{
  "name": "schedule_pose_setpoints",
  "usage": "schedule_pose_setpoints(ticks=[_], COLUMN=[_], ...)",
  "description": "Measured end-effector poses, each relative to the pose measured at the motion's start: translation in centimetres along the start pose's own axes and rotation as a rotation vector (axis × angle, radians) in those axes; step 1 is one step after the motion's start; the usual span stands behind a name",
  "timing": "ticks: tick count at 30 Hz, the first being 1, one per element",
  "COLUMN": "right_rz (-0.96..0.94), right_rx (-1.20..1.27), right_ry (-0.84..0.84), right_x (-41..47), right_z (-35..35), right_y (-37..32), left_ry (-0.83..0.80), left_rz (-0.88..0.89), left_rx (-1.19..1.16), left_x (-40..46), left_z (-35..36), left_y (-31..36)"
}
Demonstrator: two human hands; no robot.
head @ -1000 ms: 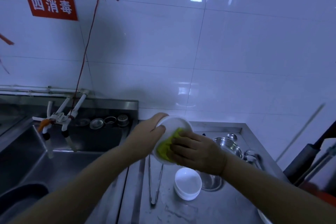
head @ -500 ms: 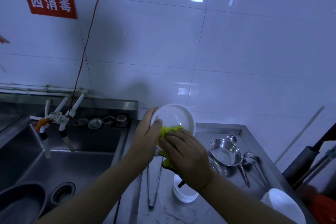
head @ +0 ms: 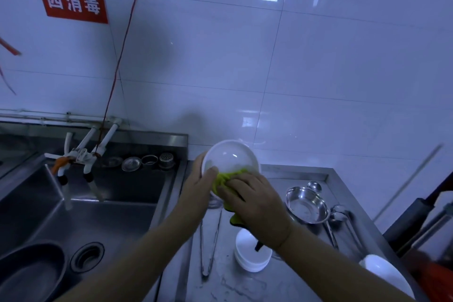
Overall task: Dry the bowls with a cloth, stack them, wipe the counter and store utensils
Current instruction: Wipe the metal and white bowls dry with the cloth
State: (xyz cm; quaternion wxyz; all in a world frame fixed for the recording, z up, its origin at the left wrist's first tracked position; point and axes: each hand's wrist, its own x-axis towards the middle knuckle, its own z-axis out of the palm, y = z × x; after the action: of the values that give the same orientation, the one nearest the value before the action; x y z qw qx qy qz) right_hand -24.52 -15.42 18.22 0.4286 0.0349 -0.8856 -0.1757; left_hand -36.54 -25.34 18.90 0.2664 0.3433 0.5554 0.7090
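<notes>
My left hand [head: 199,190] grips a white bowl [head: 229,157] by its left rim, thumb inside, and holds it tilted above the steel counter [head: 247,284]. My right hand [head: 255,203] presses a yellow-green cloth [head: 224,179] against the bowl's lower inner side; a dark end of the cloth hangs below my hand. Beneath it on the counter sits a short stack of white bowls [head: 252,256]. Another white bowl [head: 384,274] lies at the lower right. Metal tongs [head: 208,245] lie left of the stack.
A steel bowl [head: 307,207] with ladles and spoons [head: 343,220] lies on the right of the counter. A deep sink [head: 93,223] with taps [head: 76,157], a drain and a metal basin [head: 27,272] is on the left. Dark tools lean at the right edge.
The bowl has turned its opening more toward me and sits slightly higher. My right hand with the cloth has slid from the bowl's middle to its lower edge.
</notes>
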Motion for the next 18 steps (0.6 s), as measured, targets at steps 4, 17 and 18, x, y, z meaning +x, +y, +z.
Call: schedule_pose_setpoints(ticks=[4,17,18], right_rz=[0.051,0.048,0.071], right_rx=[0.077,-0.110,-0.097], right_ry=[-0.183,-0.318,-0.319], right_x=[-0.6,1.2,1.5], right_z=[0.2,-0.9,-0.7], right_y=[-1.2,0.0,-0.4], left_ry=[0.006,-0.144,-0.136], left_rz=[0.055,0.043,0.046], left_rx=[0.079,0.208,0.198], left_x=[0.4,2.2,2.3], left_z=[-0.3,-1.7,-1.6], left_y=[0.8,2.8,2.8])
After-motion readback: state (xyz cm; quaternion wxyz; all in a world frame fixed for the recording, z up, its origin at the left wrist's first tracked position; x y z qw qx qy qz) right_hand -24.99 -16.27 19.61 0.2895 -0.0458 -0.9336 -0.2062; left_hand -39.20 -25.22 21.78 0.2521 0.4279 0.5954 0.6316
